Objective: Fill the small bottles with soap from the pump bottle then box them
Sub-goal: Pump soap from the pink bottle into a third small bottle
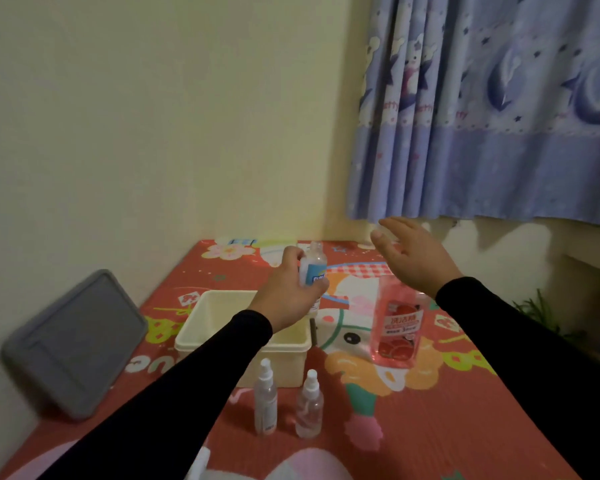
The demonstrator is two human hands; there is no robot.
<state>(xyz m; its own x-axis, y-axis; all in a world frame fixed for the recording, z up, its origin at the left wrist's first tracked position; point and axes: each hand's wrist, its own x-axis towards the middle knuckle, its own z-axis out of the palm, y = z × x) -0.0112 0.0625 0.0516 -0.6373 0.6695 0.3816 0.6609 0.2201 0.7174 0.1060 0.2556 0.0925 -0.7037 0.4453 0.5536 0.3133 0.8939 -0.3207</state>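
We see a red play mat [447, 427] with cartoon pictures that covers the floor up to a pale yellow wall [153, 116]. A grey lid [75, 344] leans tilted against this wall at the left. At the upper right hangs a blue curtain [492, 133] with star prints, and below it, at the right edge, a small green plant [537, 311].

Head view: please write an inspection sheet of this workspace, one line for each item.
Surface: red cartoon-print mat.
Job's things: pink soap bottle upright; two clear spray bottles upright before the cream box, nothing visible inside it; blue-label small bottle, cap off.
Clutter: grey lid leaning on the wall.
Hands: left hand grips the blue-label bottle; right hand open above the soap bottle.
Cables: nothing seen.
Surroundings: blue curtain, plant.
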